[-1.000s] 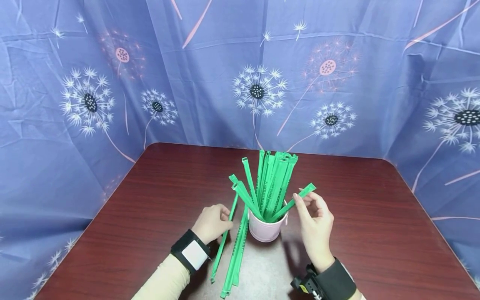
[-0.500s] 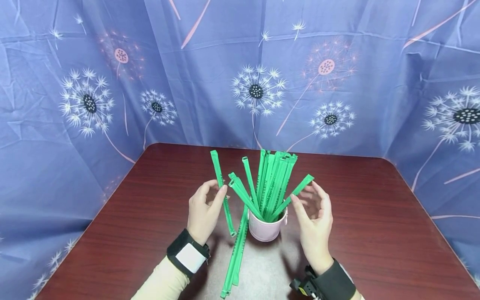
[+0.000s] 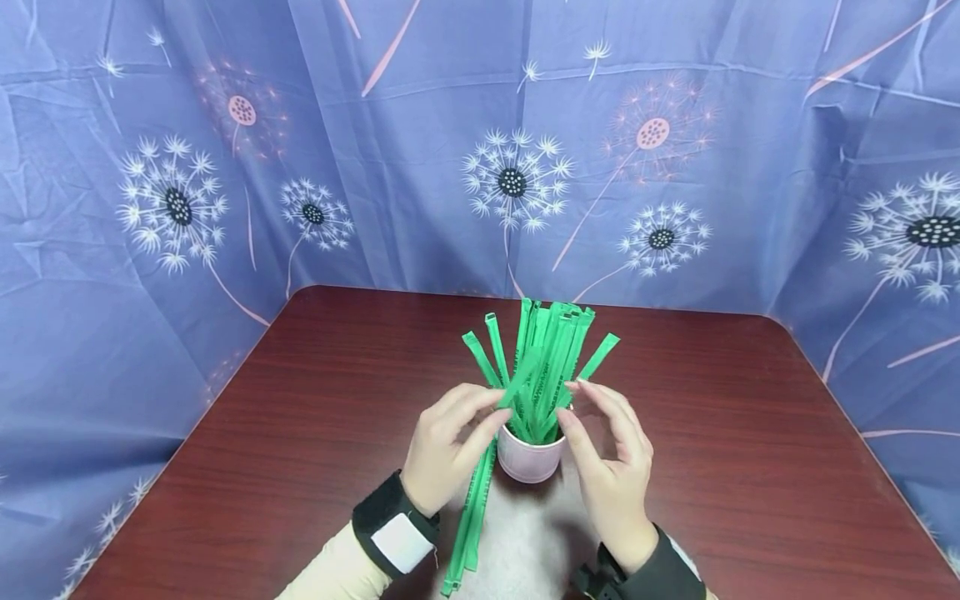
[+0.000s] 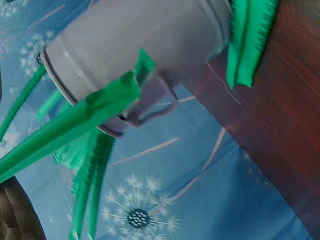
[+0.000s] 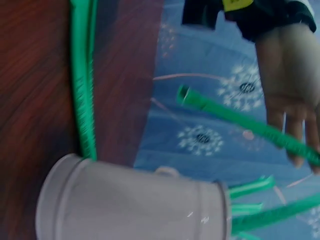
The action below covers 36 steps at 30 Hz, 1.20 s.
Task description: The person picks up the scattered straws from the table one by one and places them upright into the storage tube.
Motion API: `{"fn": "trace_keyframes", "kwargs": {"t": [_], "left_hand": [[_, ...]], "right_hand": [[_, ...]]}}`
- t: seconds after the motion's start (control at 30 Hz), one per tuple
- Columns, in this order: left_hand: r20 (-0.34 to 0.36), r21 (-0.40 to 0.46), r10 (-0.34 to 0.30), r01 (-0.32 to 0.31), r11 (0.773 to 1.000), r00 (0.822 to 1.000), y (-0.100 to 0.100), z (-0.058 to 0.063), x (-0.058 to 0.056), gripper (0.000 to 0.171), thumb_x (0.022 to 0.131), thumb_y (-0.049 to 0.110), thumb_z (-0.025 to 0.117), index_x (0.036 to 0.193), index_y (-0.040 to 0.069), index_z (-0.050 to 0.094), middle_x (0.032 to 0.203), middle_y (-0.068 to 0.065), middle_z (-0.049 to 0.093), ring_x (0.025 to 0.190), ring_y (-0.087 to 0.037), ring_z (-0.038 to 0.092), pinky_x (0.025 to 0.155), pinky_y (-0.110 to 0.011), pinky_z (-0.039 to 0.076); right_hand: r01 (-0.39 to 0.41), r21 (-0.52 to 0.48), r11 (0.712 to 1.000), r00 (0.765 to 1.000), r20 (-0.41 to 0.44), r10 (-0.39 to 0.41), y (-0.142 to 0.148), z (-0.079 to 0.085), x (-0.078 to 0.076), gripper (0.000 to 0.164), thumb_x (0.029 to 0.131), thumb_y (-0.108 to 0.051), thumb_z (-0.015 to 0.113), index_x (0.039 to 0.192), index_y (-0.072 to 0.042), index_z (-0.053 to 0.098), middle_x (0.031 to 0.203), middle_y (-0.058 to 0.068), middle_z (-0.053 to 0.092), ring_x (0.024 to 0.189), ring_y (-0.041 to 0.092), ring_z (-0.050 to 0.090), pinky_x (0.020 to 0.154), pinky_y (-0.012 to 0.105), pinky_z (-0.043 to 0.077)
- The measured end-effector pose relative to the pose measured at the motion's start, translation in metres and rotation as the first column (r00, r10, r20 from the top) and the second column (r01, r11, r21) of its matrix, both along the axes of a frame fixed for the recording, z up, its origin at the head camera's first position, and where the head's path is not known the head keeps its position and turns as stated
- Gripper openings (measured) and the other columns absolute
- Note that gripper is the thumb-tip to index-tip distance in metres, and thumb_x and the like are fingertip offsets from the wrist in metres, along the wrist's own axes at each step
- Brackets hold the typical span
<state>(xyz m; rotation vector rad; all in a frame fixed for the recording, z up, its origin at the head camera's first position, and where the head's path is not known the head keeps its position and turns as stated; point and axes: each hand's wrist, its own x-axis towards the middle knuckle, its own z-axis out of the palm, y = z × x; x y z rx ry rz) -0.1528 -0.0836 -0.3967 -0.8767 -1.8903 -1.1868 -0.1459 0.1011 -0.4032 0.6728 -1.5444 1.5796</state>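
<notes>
My left hand (image 3: 453, 446) pinches a green wrapped straw (image 3: 521, 377) between thumb and fingers, slanting in front of the bunch in a small pale pink bucket (image 3: 529, 461). The left wrist view has this held straw (image 4: 75, 117) crossing the bucket's rim, its end outside the wall. In the right wrist view it (image 5: 245, 120) slants past the fingers. At the bucket's right side is my right hand (image 3: 613, 454), thumb and index finger apart, beside a straw (image 3: 600, 357) leaning right; firm contact cannot be made out. Several wrapped straws (image 3: 551, 350) stand in the bucket.
More green wrapped straws (image 3: 471, 521) lie on the dark red-brown table (image 3: 750, 433), left of the bucket and toward the front edge. Behind the table hangs a blue curtain (image 3: 420, 167) with dandelion prints.
My left hand has lifted a straw off the table and carried it right to the bucket. My right hand has shifted left toward the bucket; the right-leaning straw stands steeper.
</notes>
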Motion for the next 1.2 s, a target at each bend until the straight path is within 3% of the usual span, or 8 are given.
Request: {"fn": "trace_keyframes", "kwargs": {"t": [0.17, 0.4, 0.63, 0.83, 0.9, 1.03, 1.13, 1.2], "left_hand": [[-0.089, -0.089, -0.034, 0.026, 0.996, 0.995, 0.006, 0.002, 0.002, 0.016, 0.094, 0.012, 0.067, 0.109, 0.008, 0.072, 0.09, -0.003, 0.07, 0.069, -0.008, 0.061, 0.061, -0.012, 0.049], [-0.151, -0.174, -0.065, 0.038, 0.984, 0.986, 0.007, 0.002, 0.003, 0.015, 0.093, 0.014, 0.069, 0.106, 0.009, 0.075, 0.088, -0.001, 0.069, 0.072, -0.009, 0.062, 0.066, -0.011, 0.049], [-0.089, -0.182, -0.06, 0.043, 0.982, 0.994, 0.006, -0.005, 0.001, 0.015, 0.089, 0.017, 0.074, 0.103, 0.011, 0.075, 0.087, 0.0, 0.071, 0.074, -0.009, 0.064, 0.069, -0.011, 0.049], [0.091, -0.303, 0.076, -0.045, 0.952, 0.993, -0.002, -0.018, 0.0, 0.02, 0.078, 0.027, 0.082, 0.09, 0.017, 0.071, 0.08, 0.006, 0.066, 0.068, -0.004, 0.055, 0.061, -0.008, 0.041], [0.209, -0.39, 0.165, -0.072, 0.918, 0.964, -0.004, -0.023, 0.001, 0.019, 0.078, 0.032, 0.082, 0.087, 0.02, 0.07, 0.077, 0.008, 0.063, 0.064, -0.002, 0.049, 0.056, -0.01, 0.038], [0.447, -0.555, 0.348, -0.049, 0.83, 0.824, -0.009, -0.029, 0.0, 0.021, 0.08, 0.034, 0.081, 0.09, 0.019, 0.071, 0.082, 0.005, 0.066, 0.066, -0.003, 0.054, 0.053, -0.017, 0.04], [0.533, -0.621, 0.424, -0.002, 0.784, 0.732, -0.012, -0.034, -0.002, 0.027, 0.079, 0.03, 0.082, 0.097, 0.012, 0.071, 0.088, -0.002, 0.069, 0.073, -0.012, 0.063, 0.058, -0.025, 0.047], [0.56, -0.633, 0.441, 0.019, 0.774, 0.701, -0.014, -0.039, -0.003, 0.033, 0.077, 0.026, 0.085, 0.099, 0.007, 0.07, 0.088, -0.005, 0.069, 0.073, -0.016, 0.066, 0.062, -0.028, 0.051]], "right_hand": [[-0.195, -0.043, 0.98, 0.977, -0.09, 0.191, -0.007, 0.006, 0.006, 0.029, 0.086, 0.016, 0.064, 0.114, 0.02, 0.06, 0.111, 0.008, 0.07, 0.098, 0.015, 0.066, 0.083, 0.019, 0.053], [-0.212, -0.078, 0.974, 0.973, -0.115, 0.202, -0.012, 0.012, 0.01, 0.02, 0.082, 0.021, 0.064, 0.101, 0.02, 0.064, 0.102, 0.009, 0.073, 0.093, 0.016, 0.071, 0.078, 0.019, 0.056], [-0.164, -0.113, 0.98, 0.984, -0.086, 0.154, -0.009, 0.015, 0.012, 0.012, 0.081, 0.021, 0.065, 0.092, 0.021, 0.063, 0.099, 0.008, 0.074, 0.082, 0.011, 0.071, 0.071, 0.016, 0.055], [-0.049, -0.223, 0.974, 0.997, 0.047, 0.061, 0.007, 0.026, 0.01, 0.019, 0.081, 0.024, 0.061, 0.098, 0.018, 0.066, 0.093, 0.005, 0.076, 0.068, 0.006, 0.067, 0.064, 0.015, 0.053], [-0.027, -0.275, 0.961, 0.996, 0.073, 0.049, 0.013, 0.029, 0.009, 0.022, 0.082, 0.024, 0.06, 0.102, 0.019, 0.066, 0.089, 0.005, 0.076, 0.07, 0.008, 0.069, 0.067, 0.016, 0.054], [-0.039, -0.372, 0.928, 0.995, 0.068, 0.069, 0.022, 0.035, 0.005, 0.022, 0.084, 0.022, 0.058, 0.105, 0.022, 0.063, 0.087, 0.008, 0.076, 0.071, 0.012, 0.071, 0.069, 0.02, 0.057], [-0.022, -0.397, 0.918, 0.996, 0.066, 0.053, 0.027, 0.037, 0.003, 0.021, 0.085, 0.021, 0.059, 0.105, 0.021, 0.063, 0.086, 0.009, 0.076, 0.068, 0.013, 0.071, 0.068, 0.021, 0.057], [-0.011, -0.412, 0.911, 0.997, 0.067, 0.043, 0.03, 0.037, 0.001, 0.021, 0.085, 0.02, 0.059, 0.106, 0.021, 0.063, 0.084, 0.01, 0.076, 0.065, 0.014, 0.071, 0.068, 0.022, 0.058]]}}
